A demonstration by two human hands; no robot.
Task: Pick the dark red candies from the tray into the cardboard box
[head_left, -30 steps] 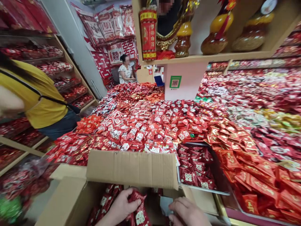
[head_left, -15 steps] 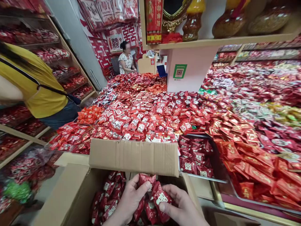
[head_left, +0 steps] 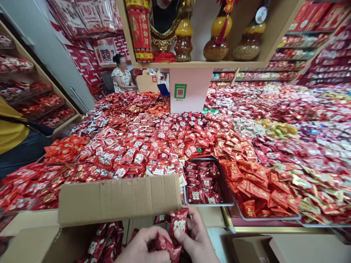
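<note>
Both hands are low in the view, over an open cardboard box (head_left: 117, 200). My left hand (head_left: 146, 246) pinches a small dark red wrapped candy (head_left: 168, 248) between thumb and fingers. Beside it, my right hand (head_left: 199, 239) grips another dark red wrapped candy (head_left: 177, 223) with pale print, held nearly upright. The two wrapped candies are close together; I cannot tell if they touch. More of the same kind lie in the box as a heap of wrapped candies (head_left: 105, 243), partly hidden by the box wall and my left hand.
Just beyond the box, a metal tray (head_left: 229, 190) holds matching dark red packets. A wide counter of candy piles (head_left: 153, 142) spreads behind. A shelf (head_left: 200, 65) with gourd-shaped jars overhangs it. A person in yellow (head_left: 12, 131) stands left; another person (head_left: 121, 76) is at the back.
My view has turned rightward, so the box and counter sit further left. The candy in my right hand is now raised and more upright. Both hands still hold their candies.
</note>
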